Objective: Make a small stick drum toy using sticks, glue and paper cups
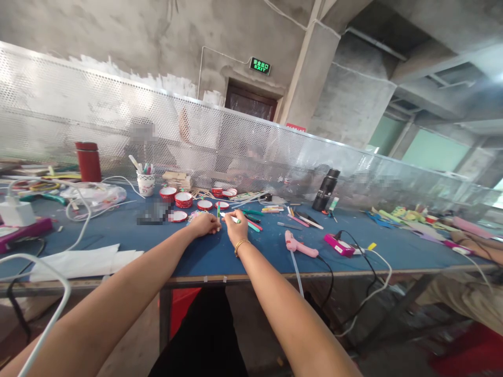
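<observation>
My left hand (203, 224) is closed, its fingers pinching a small flat stick (219, 209) that stands up from them and is coloured red and green. My right hand (236, 230), with a gold bracelet at the wrist, grips a white marker with green on it (236, 220). The marker's tip points left, close to the stick; I cannot tell whether it touches. Just beyond my hands are small red-rimmed round dishes (205, 205), some stacked. Beside my right hand lie red and green markers (255, 225).
A pink glue gun (301, 245) lies near the front edge, left of a magenta power strip (338, 245) with cables. A black bottle (327, 189), red flask (88, 162) and pen cup (146, 182) stand farther back. White sheets (86, 262) lie left; another person's arm (477, 245) is right.
</observation>
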Available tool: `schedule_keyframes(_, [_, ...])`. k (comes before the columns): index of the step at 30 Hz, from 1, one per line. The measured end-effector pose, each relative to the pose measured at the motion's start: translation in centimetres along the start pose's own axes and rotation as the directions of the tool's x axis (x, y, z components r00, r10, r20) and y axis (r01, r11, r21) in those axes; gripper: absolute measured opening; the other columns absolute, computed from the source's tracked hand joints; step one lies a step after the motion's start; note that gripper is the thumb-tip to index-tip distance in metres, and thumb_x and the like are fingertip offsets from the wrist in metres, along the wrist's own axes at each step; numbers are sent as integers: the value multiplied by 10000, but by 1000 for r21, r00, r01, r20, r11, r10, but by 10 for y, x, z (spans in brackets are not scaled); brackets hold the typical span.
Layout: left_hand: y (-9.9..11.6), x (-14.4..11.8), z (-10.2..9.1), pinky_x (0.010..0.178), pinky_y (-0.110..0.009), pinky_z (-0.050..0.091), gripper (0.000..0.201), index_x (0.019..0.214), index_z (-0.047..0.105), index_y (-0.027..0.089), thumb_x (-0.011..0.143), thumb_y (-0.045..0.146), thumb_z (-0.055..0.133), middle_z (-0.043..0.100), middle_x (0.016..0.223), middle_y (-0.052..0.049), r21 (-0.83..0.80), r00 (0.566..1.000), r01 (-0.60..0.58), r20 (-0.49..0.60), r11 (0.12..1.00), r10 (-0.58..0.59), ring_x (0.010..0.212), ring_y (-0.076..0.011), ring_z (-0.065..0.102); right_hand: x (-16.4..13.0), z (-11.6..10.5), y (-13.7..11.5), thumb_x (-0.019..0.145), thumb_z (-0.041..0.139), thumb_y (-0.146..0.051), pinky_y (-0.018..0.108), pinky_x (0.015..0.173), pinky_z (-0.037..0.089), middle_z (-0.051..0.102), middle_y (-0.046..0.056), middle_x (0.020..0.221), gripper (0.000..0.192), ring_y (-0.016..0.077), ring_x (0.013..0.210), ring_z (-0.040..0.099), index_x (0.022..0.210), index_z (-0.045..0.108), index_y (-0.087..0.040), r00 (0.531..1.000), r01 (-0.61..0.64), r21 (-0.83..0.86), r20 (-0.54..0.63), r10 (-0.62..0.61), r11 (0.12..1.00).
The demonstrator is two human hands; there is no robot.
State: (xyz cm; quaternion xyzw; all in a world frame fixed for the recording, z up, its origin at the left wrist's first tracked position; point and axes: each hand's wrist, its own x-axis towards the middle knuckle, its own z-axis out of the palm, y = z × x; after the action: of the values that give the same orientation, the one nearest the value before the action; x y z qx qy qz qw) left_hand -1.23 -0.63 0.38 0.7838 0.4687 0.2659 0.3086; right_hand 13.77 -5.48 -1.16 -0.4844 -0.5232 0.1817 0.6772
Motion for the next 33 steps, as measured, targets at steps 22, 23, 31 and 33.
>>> schedule_keyframes(22, [0,-1,0,598,-233,473,315,611,652,218,796,467,705,662,599,-3,-7,1000,1,-3,1000,-1,615,-156,645,-2,1,-1,779,592,-384,312,831,500,721,-4,772,154,218,832,658,709,608,-247,999,28,10,45,-28,1000])
schedule_keyframes(23, [-1,-1,0,596,-232,472,319,613,652,218,795,474,706,663,602,-3,-8,1000,0,-2,1000,0,614,-155,644,-2,1,-1,780,591,-385,312,832,500,722,-4,773,154,218,832,658,712,609,-248,999,25,7,47,-26,1000])
schedule_keyframes(31, [2,-1,0,613,-225,493,394,616,655,221,774,574,730,679,616,-6,9,1000,15,-4,1000,-15,644,-158,661,1,0,1,760,590,-356,309,812,494,714,-6,757,132,221,817,662,674,584,-255,1000,-8,-47,-20,8,999])
schedule_keyframes(33, [3,-2,0,608,-224,491,394,614,652,221,775,571,731,677,614,-5,5,1000,14,-4,1000,-14,642,-158,661,1,1,3,761,588,-354,305,805,496,717,-6,761,128,221,824,667,680,583,-256,1000,-15,-33,-25,15,999])
